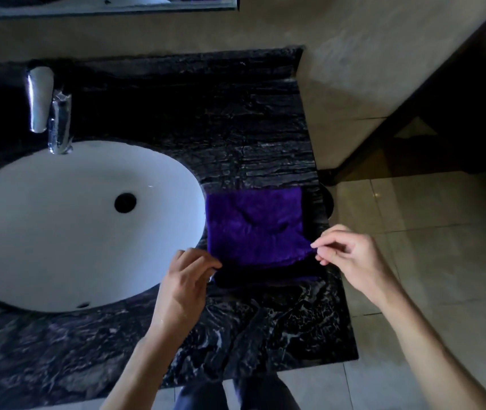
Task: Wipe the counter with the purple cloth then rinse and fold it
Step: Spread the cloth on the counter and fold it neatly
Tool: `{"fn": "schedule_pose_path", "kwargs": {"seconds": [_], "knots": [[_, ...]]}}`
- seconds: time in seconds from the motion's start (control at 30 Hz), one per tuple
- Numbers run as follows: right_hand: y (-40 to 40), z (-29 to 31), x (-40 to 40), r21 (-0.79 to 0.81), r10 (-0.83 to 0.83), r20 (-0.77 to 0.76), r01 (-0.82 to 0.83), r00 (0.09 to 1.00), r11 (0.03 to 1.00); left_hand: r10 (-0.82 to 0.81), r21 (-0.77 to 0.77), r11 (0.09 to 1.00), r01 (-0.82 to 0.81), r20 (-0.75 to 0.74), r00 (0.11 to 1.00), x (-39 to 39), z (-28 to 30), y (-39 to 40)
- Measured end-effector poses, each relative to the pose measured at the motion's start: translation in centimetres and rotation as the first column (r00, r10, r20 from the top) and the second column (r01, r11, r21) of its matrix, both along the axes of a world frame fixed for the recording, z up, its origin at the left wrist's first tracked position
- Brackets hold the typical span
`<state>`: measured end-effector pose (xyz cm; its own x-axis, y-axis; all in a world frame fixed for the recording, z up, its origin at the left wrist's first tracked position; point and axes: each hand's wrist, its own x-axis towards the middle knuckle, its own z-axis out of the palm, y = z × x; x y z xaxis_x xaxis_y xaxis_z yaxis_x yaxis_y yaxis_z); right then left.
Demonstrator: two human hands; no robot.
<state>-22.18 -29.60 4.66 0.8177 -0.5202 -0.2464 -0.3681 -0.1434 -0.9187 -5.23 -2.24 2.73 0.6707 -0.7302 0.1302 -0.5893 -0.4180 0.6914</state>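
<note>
The purple cloth (255, 224) lies folded into a rough square on the black marbled counter (236, 128), just right of the white oval sink (58, 226). My left hand (185, 279) pinches the cloth's near left corner. My right hand (351, 255) pinches its near right corner between thumb and forefinger. The near edge of the upper layer is lifted slightly, and a darker lower layer shows beneath it toward me.
A chrome faucet (55, 119) stands behind the sink at the left. The counter ends at the right edge, with tiled floor (428, 232) beyond it. A beige wall and a dark door frame (383, 128) rise at the back right. A mirror edge shows at the top.
</note>
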Motion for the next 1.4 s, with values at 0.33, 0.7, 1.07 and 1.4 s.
{"fn": "schedule_pose_path", "kwargs": {"seconds": [0.33, 0.7, 1.07, 1.4], "knots": [[2.5, -2.1, -3.4, -0.340, 0.128, -0.143, -0.170, 0.981, 0.925, -0.094, 0.125, 0.989, 0.082, 0.092, 0.991, -2.2, -1.3, 1.4], [4.0, -3.1, 6.4, -0.718, 0.088, -0.168, -0.183, 0.982, 0.672, -0.132, 0.269, 0.960, 0.073, 0.209, 0.969, -1.2, -0.7, -9.0], [2.7, -4.5, 6.5, -0.788, 0.010, -0.332, -0.283, 0.943, 0.547, -0.029, 0.410, 0.909, -0.076, 0.244, 0.969, -1.1, -2.6, -8.8], [4.2, -5.8, 5.8, -0.788, -0.037, -0.408, -0.331, 0.912, 0.518, -0.054, 0.478, 0.875, -0.080, 0.259, 0.964, 0.9, -3.2, -9.7]]}}
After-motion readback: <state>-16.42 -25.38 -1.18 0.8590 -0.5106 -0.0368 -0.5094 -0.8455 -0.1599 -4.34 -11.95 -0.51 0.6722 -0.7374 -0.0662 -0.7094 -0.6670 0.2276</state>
